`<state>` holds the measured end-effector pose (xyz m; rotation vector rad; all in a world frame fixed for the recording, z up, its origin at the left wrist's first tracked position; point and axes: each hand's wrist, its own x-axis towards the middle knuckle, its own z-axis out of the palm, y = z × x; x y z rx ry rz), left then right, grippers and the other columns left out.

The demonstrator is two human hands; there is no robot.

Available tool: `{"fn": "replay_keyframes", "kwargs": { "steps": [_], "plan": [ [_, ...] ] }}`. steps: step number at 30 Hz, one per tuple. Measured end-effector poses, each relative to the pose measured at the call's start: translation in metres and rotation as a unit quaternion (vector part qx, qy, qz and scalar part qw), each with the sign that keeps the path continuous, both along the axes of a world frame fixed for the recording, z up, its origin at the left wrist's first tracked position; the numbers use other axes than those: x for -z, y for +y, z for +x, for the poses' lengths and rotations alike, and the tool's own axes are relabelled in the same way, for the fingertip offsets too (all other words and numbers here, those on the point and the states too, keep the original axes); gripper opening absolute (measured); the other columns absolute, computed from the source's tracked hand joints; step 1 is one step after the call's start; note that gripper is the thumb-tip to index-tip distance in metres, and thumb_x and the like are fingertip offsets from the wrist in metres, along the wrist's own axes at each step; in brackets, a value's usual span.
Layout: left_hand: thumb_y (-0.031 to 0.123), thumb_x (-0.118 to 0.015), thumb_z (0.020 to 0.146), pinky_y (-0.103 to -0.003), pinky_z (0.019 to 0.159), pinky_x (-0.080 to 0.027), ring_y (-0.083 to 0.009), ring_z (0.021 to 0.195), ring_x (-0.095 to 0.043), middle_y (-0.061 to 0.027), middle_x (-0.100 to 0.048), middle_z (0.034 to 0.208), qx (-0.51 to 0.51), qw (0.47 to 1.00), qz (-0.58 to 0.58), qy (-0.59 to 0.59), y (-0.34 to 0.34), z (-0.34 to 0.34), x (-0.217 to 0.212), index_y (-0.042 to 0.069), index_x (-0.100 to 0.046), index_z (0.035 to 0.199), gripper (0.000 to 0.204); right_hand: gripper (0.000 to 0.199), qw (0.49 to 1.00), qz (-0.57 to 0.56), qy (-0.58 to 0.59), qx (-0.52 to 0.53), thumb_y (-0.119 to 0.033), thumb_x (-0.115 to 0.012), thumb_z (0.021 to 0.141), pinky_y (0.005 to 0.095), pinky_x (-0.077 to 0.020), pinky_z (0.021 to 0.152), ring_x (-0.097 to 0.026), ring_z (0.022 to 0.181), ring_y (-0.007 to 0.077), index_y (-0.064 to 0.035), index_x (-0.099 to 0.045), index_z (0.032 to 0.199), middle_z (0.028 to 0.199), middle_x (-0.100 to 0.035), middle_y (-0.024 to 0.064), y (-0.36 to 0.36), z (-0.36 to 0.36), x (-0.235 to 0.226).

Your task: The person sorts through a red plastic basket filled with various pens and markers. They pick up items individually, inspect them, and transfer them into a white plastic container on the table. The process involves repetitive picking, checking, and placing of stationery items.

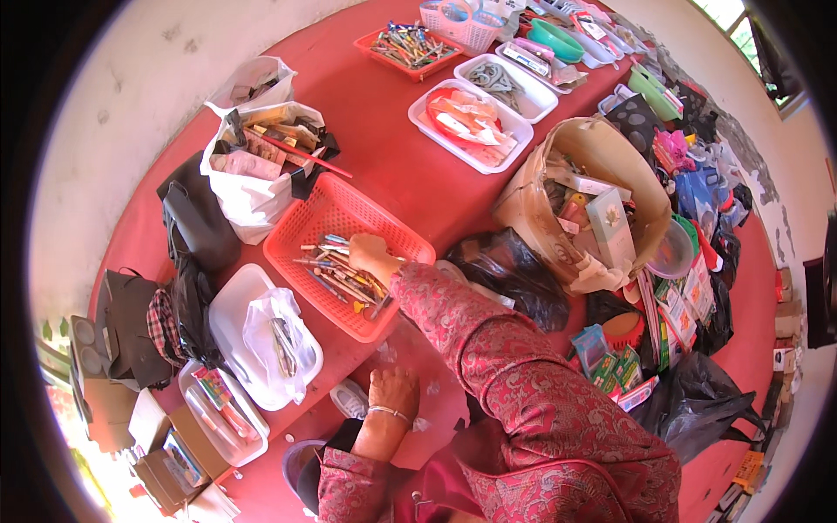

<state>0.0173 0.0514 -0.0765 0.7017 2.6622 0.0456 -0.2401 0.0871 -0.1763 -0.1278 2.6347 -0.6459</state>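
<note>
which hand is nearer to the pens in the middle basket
Right: the right hand is at the pens inside the red basket; the left hand is outside, short of its near edge.

At right, a cardboard box [521, 193] holds mixed packets [610, 228], a crumpled black bag [525, 275] beside it. At upper centre, one white tray [523, 134] holds orange wrapping [475, 120]; a second tray [535, 98] holds grey coils [495, 81], possibly cable. Beyond sits a green bowl [556, 41]. At left stands a stuffed white bag [251, 206].

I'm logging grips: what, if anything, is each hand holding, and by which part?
The right hand is among the pens in the red basket; whether it grips one, and where, cannot be told. Nothing shows in the left hand.
</note>
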Motion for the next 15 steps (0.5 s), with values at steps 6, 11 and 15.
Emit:
{"fn": "replay_keyframes", "kwargs": {
  "steps": [6,11,15],
  "plan": [
    [0.026,-0.056,0.073,-0.040,0.073,-0.042,-0.0248,0.085,-0.057,-0.0101,-0.058,0.091,-0.033,0.997,-0.042,-0.051,-0.001,-0.015,-0.014,0.010,-0.052,0.093,0.026,0.017,0.913,-0.397,-0.015,-0.096,-0.018,-0.055,0.068,0.0296,-0.0412,0.055,-0.055,0.060,0.0190,-0.0025,-0.062,0.065,0.066,-0.058,0.0106,0.047,0.009,-0.032],
    [0.026,-0.050,0.076,-0.041,0.061,-0.047,-0.0289,0.068,-0.061,-0.0120,-0.061,0.075,-0.090,0.994,0.050,0.048,-0.004,-0.043,-0.040,0.007,-0.055,0.083,0.020,0.022,0.763,-0.634,-0.116,-0.036,-0.021,-0.055,0.067,0.0260,-0.0362,0.052,-0.049,0.053,0.0144,-0.0006,-0.058,0.061,0.058,-0.054,0.0064,0.065,0.006,-0.071],
    [0.021,-0.048,0.079,-0.040,0.062,-0.048,-0.0306,0.068,-0.060,-0.0159,-0.060,0.073,-0.208,0.944,0.224,0.122,-0.035,-0.048,-0.064,0.007,-0.059,0.087,0.019,0.015,0.692,-0.715,-0.082,-0.063,-0.013,-0.058,0.061,0.0281,-0.0412,0.046,-0.051,0.048,0.0165,0.0005,-0.057,0.066,0.058,-0.055,0.0076,0.055,0.059,-0.156]
  ]
}}
